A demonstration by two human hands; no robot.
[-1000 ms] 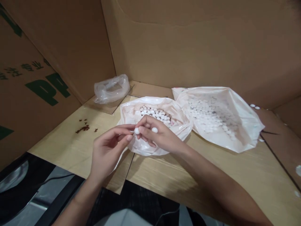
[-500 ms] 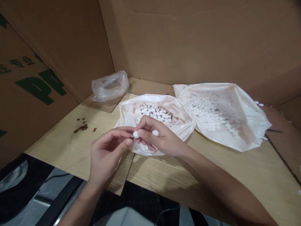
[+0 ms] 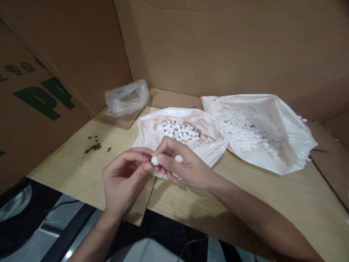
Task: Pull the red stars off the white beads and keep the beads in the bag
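Note:
In the head view my right hand (image 3: pixel 188 165) pinches a small white ball (image 3: pixel 155 160) between thumb and index finger. A second white ball (image 3: pixel 179 159) shows behind that thumb, tucked against the fingers. My left hand (image 3: pixel 124 173) is closed at the fingertips, right at the first ball's left side. Between its thumb and index finger is a tiny brown piece (image 3: pixel 151 164), mostly hidden, touching the ball. Just beyond both hands lies an open white plastic bag (image 3: pixel 209 145) with many white balls (image 3: pixel 177 130) inside.
A small pile of brown pieces (image 3: pixel 94 147) lies on the table (image 3: pixel 68 163) at left. Behind it sits a clear plastic bag (image 3: pixel 127 98). At right is another white bag (image 3: pixel 296 145) full of white balls. Cardboard walls (image 3: pixel 218 47) enclose the back and left.
Both hands have shifted slightly left and down in the picture, still together at the ball. The view has moved a little; the bags and brown pile stay put.

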